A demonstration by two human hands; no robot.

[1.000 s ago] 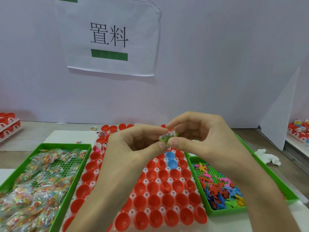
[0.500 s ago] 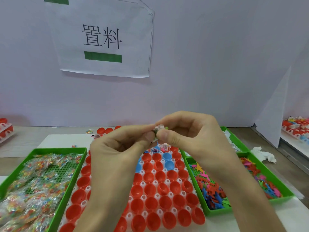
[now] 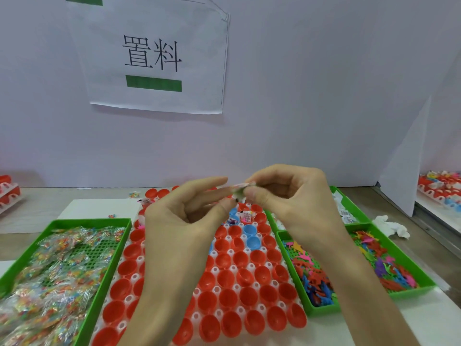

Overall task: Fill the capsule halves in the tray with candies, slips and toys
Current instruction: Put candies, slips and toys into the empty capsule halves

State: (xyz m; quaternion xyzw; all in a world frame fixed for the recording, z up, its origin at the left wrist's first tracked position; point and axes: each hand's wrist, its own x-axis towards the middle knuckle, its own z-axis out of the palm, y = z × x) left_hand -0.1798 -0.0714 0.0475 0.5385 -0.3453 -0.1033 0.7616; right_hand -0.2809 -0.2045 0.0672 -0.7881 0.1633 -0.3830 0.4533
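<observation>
1. A pale wooden table [image 3: 37, 213] stands against a plain lilac partition, on which a paper sign [image 3: 154, 58] with two black characters and a green bar hangs
2. In the middle of the table lies a white tray [image 3: 268, 264] packed with open red capsule halves [image 3: 239, 278]; a few blue halves [image 3: 249, 231] sit among the far rows, and one far half holds a filled slip [image 3: 247, 217]
3. To the left is a green tray [image 3: 104, 270] of clear candy packets [image 3: 57, 270]; to the right is a second green tray [image 3: 321, 309] of coloured plastic toys [image 3: 314, 275], and behind that a third green tray [image 3: 359, 213] with white slips
4. A crumpled tissue [image 3: 391, 226] lies on the far right of the table
5. The slip [image 3: 240, 191] being handled is held in the air above the far rows of the white tray, between the two hands, and touches no capsule; it is blurred, white with a greenish part
6. The right hand [image 3: 291, 198] pinches the slip's right end between thumb and forefinger, its other fingers curled into the palm
7. The left hand [image 3: 182, 221] meets it from the left, thumb and forefinger nearly straight and nipping the slip's left end, the wrist rising from the near edge
</observation>
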